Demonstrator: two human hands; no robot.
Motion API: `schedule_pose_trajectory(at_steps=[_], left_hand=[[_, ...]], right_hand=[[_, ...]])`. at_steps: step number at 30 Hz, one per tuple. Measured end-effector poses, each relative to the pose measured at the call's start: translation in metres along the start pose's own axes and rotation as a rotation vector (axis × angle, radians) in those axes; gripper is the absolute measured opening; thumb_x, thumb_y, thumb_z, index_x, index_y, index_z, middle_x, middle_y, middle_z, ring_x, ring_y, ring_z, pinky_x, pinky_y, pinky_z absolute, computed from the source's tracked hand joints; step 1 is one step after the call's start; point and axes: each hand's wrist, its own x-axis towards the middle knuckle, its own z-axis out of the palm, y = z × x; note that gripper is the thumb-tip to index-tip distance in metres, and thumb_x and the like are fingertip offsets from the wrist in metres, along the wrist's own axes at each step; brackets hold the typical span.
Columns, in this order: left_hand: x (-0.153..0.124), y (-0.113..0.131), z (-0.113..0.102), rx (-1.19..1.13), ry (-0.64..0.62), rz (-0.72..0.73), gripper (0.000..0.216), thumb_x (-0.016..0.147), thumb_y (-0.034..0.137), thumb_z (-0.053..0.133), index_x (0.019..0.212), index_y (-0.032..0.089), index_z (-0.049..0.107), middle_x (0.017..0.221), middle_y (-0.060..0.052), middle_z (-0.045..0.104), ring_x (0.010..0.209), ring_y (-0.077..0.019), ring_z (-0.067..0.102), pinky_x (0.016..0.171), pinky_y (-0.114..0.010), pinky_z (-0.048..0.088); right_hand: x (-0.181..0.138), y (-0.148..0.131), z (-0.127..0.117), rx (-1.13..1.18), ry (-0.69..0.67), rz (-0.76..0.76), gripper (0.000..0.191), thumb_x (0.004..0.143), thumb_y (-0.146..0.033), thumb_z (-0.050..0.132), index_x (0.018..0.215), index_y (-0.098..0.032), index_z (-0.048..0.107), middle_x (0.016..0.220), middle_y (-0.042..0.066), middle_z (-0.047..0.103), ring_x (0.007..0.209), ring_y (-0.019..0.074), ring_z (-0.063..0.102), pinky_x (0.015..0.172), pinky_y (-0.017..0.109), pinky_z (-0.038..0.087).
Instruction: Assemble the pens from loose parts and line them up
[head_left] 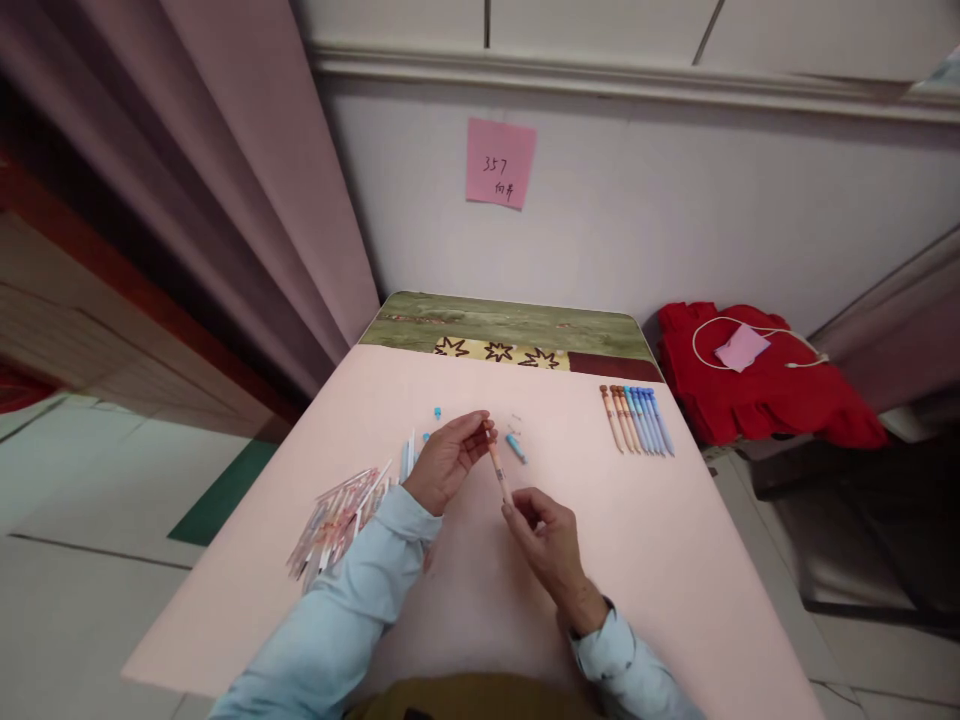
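Between my two hands is a peach-coloured pen (496,467) with a brown top, held at a tilt above the table. My left hand (448,455) pinches its upper end. The lower end is gripped by the thumb and fingers of my right hand (546,535). Just right of the pen lie a short blue pen part (517,448) and tiny springs (515,430). Small blue caps (438,412) sit beyond my left hand, and light blue tubes (407,457) lie partly hidden beside it. A heap of loose pen parts (341,525) lies left of my left forearm.
A row of brown-topped and blue pens (637,420) lies at the right of the pink tabletop (630,540). Past the table's right edge is a red cloth (772,400) with a cable and pink paper on it. A pink note (500,163) hangs on the wall.
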Motion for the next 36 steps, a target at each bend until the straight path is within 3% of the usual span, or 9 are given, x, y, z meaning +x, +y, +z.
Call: schedule_pose_trajectory(at_steps=[8, 17, 26, 31, 36], left_hand=[[-0.012, 0.002, 0.006, 0.033, 0.012, -0.030, 0.011, 0.080, 0.015, 0.069, 0.089, 0.009, 0.072, 0.082, -0.010, 0.073, 0.076, -0.0159, 0.070, 0.075, -0.028, 0.058], [-0.022, -0.004, -0.003, 0.270, -0.019, 0.134, 0.029, 0.069, 0.030, 0.080, 0.086, 0.010, 0.068, 0.078, -0.007, 0.071, 0.070, -0.0158, 0.067, 0.070, -0.031, 0.056], [-0.028, -0.004, 0.000, 0.367, -0.010, 0.174, 0.028, 0.070, 0.033, 0.078, 0.080, 0.012, 0.062, 0.076, -0.006, 0.070, 0.066, -0.0174, 0.067, 0.068, -0.035, 0.055], [-0.030, -0.007, 0.009, 0.352, -0.015, 0.221, 0.029, 0.069, 0.033, 0.077, 0.081, 0.013, 0.061, 0.074, -0.004, 0.068, 0.064, -0.0157, 0.065, 0.066, -0.032, 0.053], [-0.032, -0.012, 0.013, 0.365, -0.049, 0.214, 0.030, 0.068, 0.035, 0.078, 0.080, 0.014, 0.061, 0.074, -0.004, 0.068, 0.065, -0.0150, 0.064, 0.067, -0.032, 0.053]], right_hand=[[-0.006, 0.000, -0.001, 0.111, 0.006, 0.064, 0.024, 0.086, -0.039, 0.061, 0.077, -0.017, 0.063, 0.061, -0.003, 0.052, 0.055, 0.0100, 0.043, 0.053, 0.022, 0.035], [-0.008, -0.004, 0.002, 0.375, -0.088, 0.189, 0.028, 0.082, -0.043, 0.067, 0.078, -0.015, 0.066, 0.065, -0.001, 0.058, 0.060, 0.0111, 0.048, 0.056, 0.022, 0.037], [-0.020, 0.000, 0.009, 0.135, 0.004, 0.076, 0.026, 0.087, -0.041, 0.062, 0.080, -0.017, 0.067, 0.065, -0.001, 0.057, 0.058, 0.0111, 0.047, 0.055, 0.022, 0.037], [-0.017, -0.001, 0.004, -0.008, 0.047, 0.051, 0.023, 0.085, -0.037, 0.064, 0.097, -0.019, 0.067, 0.072, -0.001, 0.064, 0.057, 0.0112, 0.054, 0.056, 0.021, 0.042], [-0.019, -0.001, 0.001, -0.197, 0.123, -0.024, 0.016, 0.085, -0.035, 0.062, 0.090, -0.020, 0.066, 0.079, 0.000, 0.069, 0.057, 0.0110, 0.059, 0.057, 0.022, 0.045]])
